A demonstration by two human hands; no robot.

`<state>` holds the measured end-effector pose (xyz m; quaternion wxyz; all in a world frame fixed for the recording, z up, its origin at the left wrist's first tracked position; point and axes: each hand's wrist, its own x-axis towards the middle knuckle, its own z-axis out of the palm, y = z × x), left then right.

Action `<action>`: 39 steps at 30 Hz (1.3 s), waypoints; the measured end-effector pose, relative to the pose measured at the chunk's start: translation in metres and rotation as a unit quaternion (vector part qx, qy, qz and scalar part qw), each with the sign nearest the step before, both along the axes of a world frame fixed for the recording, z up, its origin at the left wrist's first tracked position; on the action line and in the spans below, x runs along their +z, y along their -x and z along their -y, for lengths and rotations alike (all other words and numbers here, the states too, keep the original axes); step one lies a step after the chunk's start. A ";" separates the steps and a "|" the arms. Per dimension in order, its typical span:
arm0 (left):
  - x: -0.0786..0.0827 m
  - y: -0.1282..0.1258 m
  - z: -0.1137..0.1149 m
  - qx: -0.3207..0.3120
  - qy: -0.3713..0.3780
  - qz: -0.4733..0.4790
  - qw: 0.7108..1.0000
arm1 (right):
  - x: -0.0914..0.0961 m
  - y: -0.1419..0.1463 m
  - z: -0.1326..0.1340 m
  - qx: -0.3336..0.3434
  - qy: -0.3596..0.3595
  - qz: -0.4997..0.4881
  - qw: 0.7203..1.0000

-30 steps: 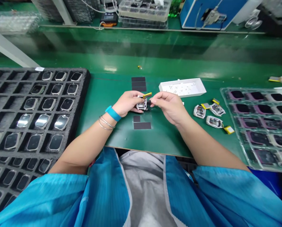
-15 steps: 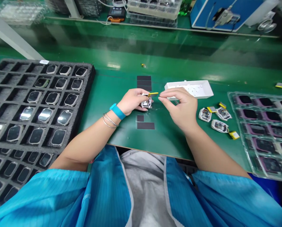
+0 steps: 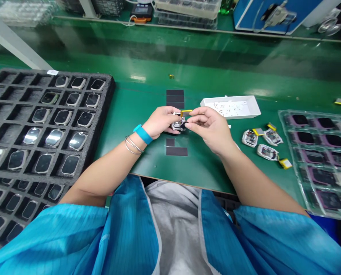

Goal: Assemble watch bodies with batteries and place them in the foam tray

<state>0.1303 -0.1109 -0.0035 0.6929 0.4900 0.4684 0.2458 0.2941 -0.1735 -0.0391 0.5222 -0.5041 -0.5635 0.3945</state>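
Note:
My left hand is closed round a small watch module with a yellow battery sticking up from it, held just above the green mat. My right hand meets it from the right, its fingertips pinched against the module's right side on a small dark piece I cannot make out. A blue band and thin bangles are on my left wrist. Black foam strips lie on the mat just below my hands, and more black strips lie just beyond them.
A large black foam tray of watch screens fills the left. A white shallow box of tiny parts sits right of my hands. Three loose modules with yellow batteries lie further right, beside a clear tray of dark screens.
My right hand, which had lifted away toward the white box half a second ago, has come back to the module and pinches at its right side. The left hand holds steady.

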 end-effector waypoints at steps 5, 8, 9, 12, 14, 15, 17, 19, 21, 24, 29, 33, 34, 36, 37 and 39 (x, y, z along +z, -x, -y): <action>-0.002 0.001 0.000 -0.007 0.018 0.008 1.000 | -0.003 0.002 -0.001 -0.021 -0.015 0.002 1.000; -0.002 0.001 0.000 -0.012 0.021 0.006 1.000 | -0.003 0.002 0.001 -0.020 -0.034 0.030 0.999; -0.002 0.001 0.000 -0.015 0.021 0.006 1.000 | -0.003 0.002 0.001 -0.019 -0.038 0.040 0.998; -0.001 0.001 0.000 -0.020 0.022 0.005 1.000 | -0.002 0.002 0.003 -0.020 -0.052 0.073 0.996; -0.001 0.001 0.000 -0.021 0.024 0.006 0.999 | -0.002 0.002 0.003 -0.025 -0.058 0.095 0.993; -0.001 0.001 0.000 -0.022 0.025 0.006 0.999 | -0.002 0.003 0.004 -0.026 -0.059 0.104 0.993; -0.002 0.000 0.000 -0.025 0.025 0.007 0.999 | -0.002 0.003 0.004 -0.025 -0.056 0.116 0.991; -0.002 0.000 -0.001 -0.029 0.024 0.006 0.999 | -0.002 0.004 0.003 -0.024 -0.056 0.122 0.991; -0.001 0.000 -0.001 -0.031 0.024 0.006 0.999 | -0.002 0.004 0.003 -0.027 -0.061 0.123 0.990; 0.000 0.000 0.000 -0.027 0.026 0.008 0.999 | -0.001 0.005 0.002 -0.028 -0.071 0.125 0.989; -0.001 -0.001 0.001 -0.027 0.027 0.018 0.999 | 0.001 0.009 0.006 -0.041 -0.095 0.179 0.978; -0.003 0.000 0.002 -0.014 0.019 0.036 0.999 | 0.001 0.012 0.008 -0.083 -0.133 0.292 0.944; -0.004 0.000 0.003 -0.009 0.016 0.037 0.999 | 0.000 0.011 0.008 -0.100 -0.140 0.309 0.935; -0.004 0.001 0.003 -0.009 0.013 0.037 0.999 | -0.003 0.005 0.004 -0.132 -0.140 0.313 0.930; -0.005 0.001 0.004 -0.012 0.013 0.036 0.999 | -0.004 0.001 0.001 -0.141 -0.130 0.294 0.936; -0.005 0.000 0.004 -0.022 0.015 0.036 0.999 | -0.008 -0.006 -0.005 -0.121 -0.085 0.220 0.964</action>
